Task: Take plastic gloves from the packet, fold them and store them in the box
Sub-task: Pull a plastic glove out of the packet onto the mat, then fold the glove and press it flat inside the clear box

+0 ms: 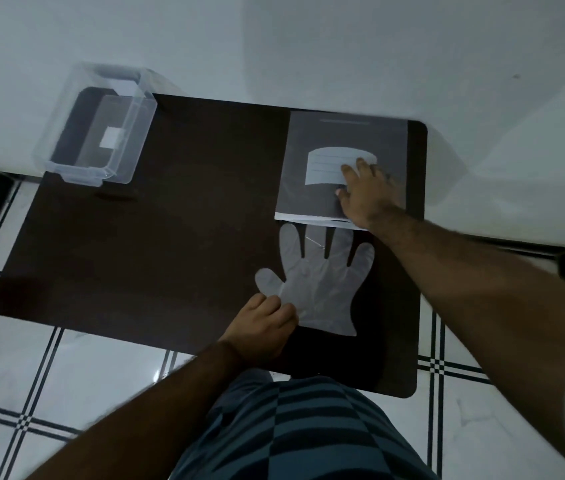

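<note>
A clear plastic glove (322, 278) lies flat on the dark table (156, 244), its fingertips still tucked inside the open lower edge of the glove packet (308, 143). My left hand (263, 327) pinches the glove's cuff side near the thumb. My right hand (366, 194) presses flat on the packet, fingers spread over its white label. A transparent storage box (96, 124) stands open at the table's far left corner, apart from both hands.
The table's near edge sits just in front of my striped shorts (291, 431). White walls border the far side. Tiled floor (66, 375) shows to the left and right of the table.
</note>
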The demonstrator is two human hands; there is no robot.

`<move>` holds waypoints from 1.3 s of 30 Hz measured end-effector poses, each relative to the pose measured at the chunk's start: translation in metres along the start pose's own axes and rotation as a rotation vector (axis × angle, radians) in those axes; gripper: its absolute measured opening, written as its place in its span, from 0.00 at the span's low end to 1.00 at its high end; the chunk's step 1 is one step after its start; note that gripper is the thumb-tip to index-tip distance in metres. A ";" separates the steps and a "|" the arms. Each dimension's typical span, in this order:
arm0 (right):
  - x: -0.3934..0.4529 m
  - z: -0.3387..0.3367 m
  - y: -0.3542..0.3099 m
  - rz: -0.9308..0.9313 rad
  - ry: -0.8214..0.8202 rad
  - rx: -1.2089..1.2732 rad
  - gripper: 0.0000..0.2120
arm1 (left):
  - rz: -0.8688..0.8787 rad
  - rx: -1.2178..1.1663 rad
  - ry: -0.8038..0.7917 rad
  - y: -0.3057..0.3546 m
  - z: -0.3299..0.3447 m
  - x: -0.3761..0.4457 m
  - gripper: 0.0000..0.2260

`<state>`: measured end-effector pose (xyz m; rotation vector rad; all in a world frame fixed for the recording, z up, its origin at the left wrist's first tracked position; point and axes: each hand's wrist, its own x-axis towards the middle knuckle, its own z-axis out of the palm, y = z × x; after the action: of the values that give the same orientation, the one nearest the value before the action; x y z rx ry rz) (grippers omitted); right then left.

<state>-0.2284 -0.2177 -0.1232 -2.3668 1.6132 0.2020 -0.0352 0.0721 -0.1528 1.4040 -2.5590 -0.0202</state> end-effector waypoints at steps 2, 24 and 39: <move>-0.020 0.004 -0.012 -0.080 0.043 0.009 0.24 | -0.005 0.001 0.000 0.002 -0.002 -0.005 0.04; -0.249 0.096 -0.107 -0.330 -0.046 0.130 0.15 | 0.014 -0.087 -0.084 0.001 -0.019 -0.099 0.11; -0.262 0.120 -0.150 -0.214 -0.012 0.093 0.10 | -0.224 -0.224 -0.118 -0.019 -0.031 -0.139 0.14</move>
<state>-0.1815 0.1025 -0.1472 -2.4381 1.3214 0.0962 0.0587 0.1807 -0.1508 1.6319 -2.3835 -0.4244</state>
